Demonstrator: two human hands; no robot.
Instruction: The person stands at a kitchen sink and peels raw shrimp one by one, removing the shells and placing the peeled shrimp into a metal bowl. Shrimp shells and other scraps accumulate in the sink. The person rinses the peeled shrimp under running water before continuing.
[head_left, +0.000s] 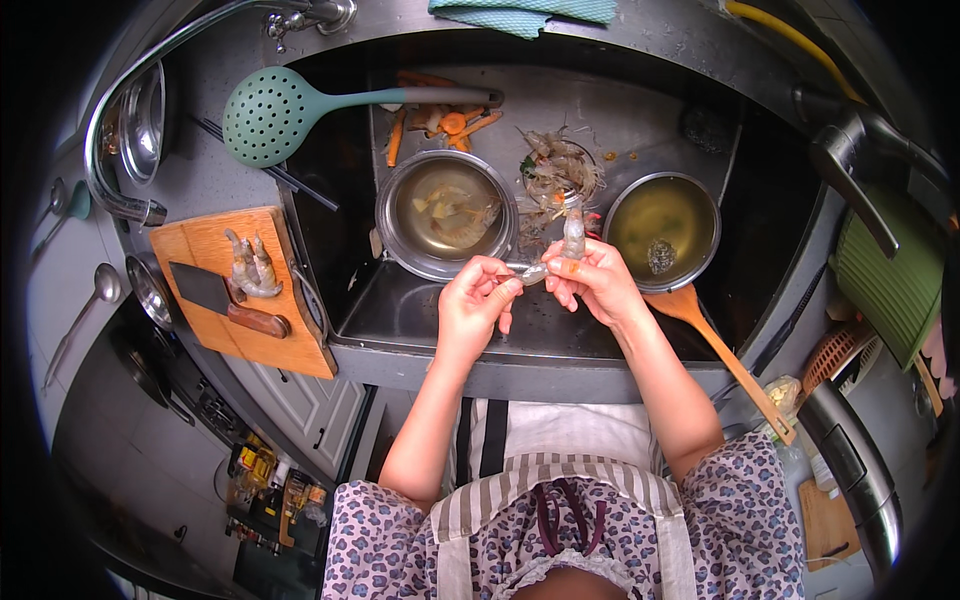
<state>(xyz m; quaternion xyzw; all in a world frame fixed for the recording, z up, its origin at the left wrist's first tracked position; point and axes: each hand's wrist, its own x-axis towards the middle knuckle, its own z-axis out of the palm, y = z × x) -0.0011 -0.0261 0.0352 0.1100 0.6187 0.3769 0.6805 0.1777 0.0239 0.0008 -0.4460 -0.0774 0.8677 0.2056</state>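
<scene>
Both my hands are raised over the near part of the sink, pinching a raw grey shrimp (574, 236) between them. My left hand (478, 304) grips its tail end. My right hand (592, 277) holds the body, which points away from me. Just beyond lies a heap of shrimp shells and heads (561, 169) in the sink. A metal bowl (384, 206) with cloudy water and shell pieces sits on the left. On the right, a metal pot (716, 229) holds yellowish liquid and a metal scourer (661, 256).
Left is a wooden cutting board (217, 349) with a cleaver (199, 287) and several shrimp (255, 270). A green skimmer (270, 116) spans the sink's back left, near carrot scraps (452, 124). A wooden spatula (709, 334) crosses the near right edge. A faucet (844, 146) stands right.
</scene>
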